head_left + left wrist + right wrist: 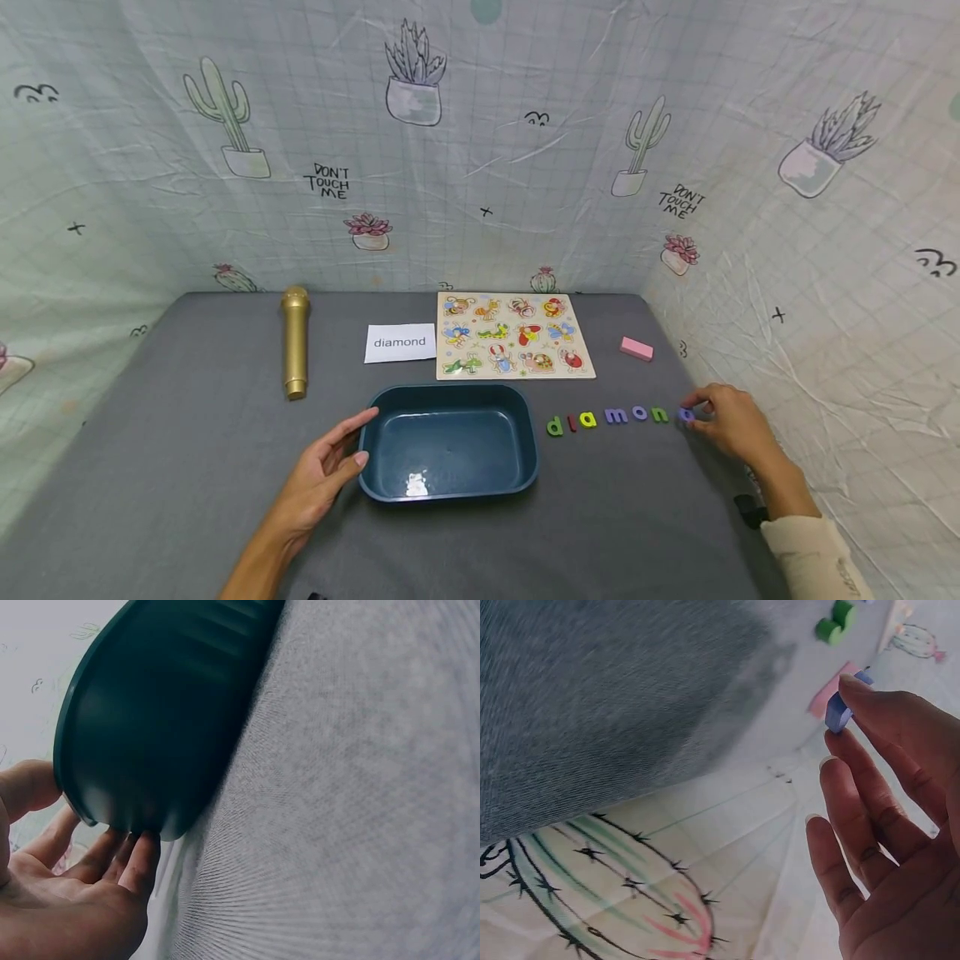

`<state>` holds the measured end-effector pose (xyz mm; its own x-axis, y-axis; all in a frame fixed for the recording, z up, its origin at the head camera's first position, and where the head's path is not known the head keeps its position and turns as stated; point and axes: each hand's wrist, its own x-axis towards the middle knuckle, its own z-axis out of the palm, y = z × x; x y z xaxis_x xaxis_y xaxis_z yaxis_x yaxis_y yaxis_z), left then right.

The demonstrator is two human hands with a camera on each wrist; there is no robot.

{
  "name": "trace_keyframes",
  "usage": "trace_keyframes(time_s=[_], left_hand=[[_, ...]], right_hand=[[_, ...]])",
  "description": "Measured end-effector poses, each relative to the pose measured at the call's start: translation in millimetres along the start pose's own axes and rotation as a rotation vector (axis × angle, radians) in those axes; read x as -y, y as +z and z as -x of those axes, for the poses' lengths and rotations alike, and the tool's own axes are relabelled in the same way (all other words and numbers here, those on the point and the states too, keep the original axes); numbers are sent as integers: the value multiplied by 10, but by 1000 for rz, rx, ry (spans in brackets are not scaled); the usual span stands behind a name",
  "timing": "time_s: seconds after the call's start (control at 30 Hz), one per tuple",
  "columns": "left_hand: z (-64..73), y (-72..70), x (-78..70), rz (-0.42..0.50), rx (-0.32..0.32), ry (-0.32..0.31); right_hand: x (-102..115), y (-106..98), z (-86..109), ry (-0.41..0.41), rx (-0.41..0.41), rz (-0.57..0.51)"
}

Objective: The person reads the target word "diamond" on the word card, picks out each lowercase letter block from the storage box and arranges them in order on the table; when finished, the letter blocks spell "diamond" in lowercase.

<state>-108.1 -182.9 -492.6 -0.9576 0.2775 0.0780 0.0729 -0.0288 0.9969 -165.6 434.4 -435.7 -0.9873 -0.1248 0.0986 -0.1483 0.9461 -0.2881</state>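
A dark teal plastic tray [450,493] stands at the middle of the table with nothing in it. My left hand [318,479] holds its left end, thumb and index finger at the rim, the other fingertips against the outer wall in the left wrist view. To the right runs a row of small coloured letters reading "d i a m o n", from a green d [554,427] to a green n [659,414]. At the row's right end my right hand [731,421] pinches a blue-purple letter [838,712] between thumb and finger; its shape is partly hidden.
Behind the tray lie a white card [400,342] printed "diamond" and a wooden insect puzzle board [510,336]. A gold microphone [296,346] is at the back left. A pink block [637,348] lies at the right, near the patterned cloth wall [862,333].
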Motion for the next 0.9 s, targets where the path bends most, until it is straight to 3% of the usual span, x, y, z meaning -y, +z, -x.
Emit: trace_keyframes(time_s=[0.7, 0.9], left_hand=[[26, -43, 21, -16, -3, 3], [37, -45, 26, -18, -4, 2]], right_hand=[[-167, 201, -237, -29, 98, -5], [-147, 202, -224, -16, 105, 0]])
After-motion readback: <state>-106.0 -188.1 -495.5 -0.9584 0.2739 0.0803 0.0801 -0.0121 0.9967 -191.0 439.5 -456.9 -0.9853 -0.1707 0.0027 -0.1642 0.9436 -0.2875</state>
